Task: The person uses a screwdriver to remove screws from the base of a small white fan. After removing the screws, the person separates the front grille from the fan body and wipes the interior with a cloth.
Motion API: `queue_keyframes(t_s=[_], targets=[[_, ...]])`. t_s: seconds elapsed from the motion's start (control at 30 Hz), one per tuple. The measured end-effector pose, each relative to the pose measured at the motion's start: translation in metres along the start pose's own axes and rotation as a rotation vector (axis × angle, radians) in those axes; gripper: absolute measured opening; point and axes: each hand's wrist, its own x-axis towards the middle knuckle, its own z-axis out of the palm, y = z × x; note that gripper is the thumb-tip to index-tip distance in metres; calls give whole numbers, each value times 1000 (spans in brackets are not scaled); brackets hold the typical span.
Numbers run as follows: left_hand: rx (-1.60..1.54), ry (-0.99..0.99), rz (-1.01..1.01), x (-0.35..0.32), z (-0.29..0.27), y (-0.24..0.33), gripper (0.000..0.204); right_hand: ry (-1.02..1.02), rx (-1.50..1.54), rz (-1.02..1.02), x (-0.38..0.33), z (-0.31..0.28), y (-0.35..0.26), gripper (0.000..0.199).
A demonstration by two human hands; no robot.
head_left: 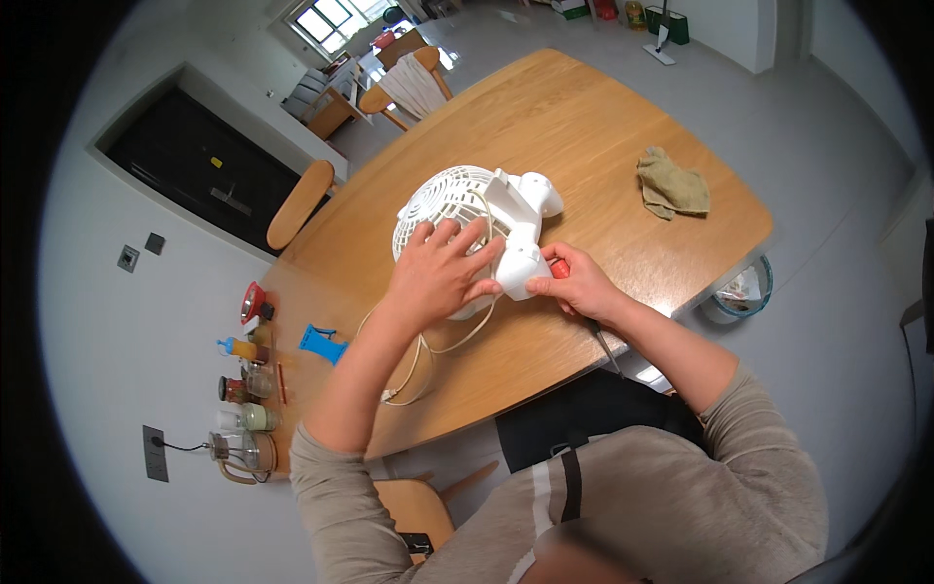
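Note:
A white electric fan with a round slotted grille lies tipped over on the wooden table. My left hand holds it, fingers spread across the grille and thumb against the white rounded base part. In my right hand is a screwdriver; its red handle shows at the fingers and its dark shaft points back toward me past the table edge. The right thumb and fingertips also touch the rounded base part. A pale power cord runs from the fan over the grille and loops on the table beside my left forearm.
A blue plastic piece lies left of the cord. Jars, bottles and a glass kettle line the left table edge by the wall. A brown cloth rests at the right. Beyond the right edge stands a waste bin.

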Motion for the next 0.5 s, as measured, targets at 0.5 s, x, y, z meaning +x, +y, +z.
queue_keyframes(t_s=[0.5], targets=[[114, -317, 275, 47, -35, -20, 62, 53, 17, -66, -3, 1, -1, 37]])
